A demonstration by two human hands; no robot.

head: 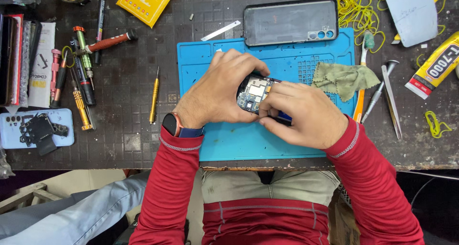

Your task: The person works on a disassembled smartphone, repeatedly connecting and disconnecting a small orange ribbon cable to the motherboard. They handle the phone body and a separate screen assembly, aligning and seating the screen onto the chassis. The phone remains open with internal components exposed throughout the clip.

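Two hands [217,89] [306,113] clamp the opened phone [254,94] over the blue mat's [229,144] middle.
Your fingers close around it from both sides; its exposed board faces up between them, long axis hidden.

A phone repair workbench: screwdrivers [81,77], blue mat [229,144] (glue tube [437,65] too).

An opened phone [256,93], its back off and its circuit board and metal shields exposed, sits gripped between two hands, the left hand [217,89] cupping its near end, the right hand [306,113] pinching its other side, with only its middle showing.
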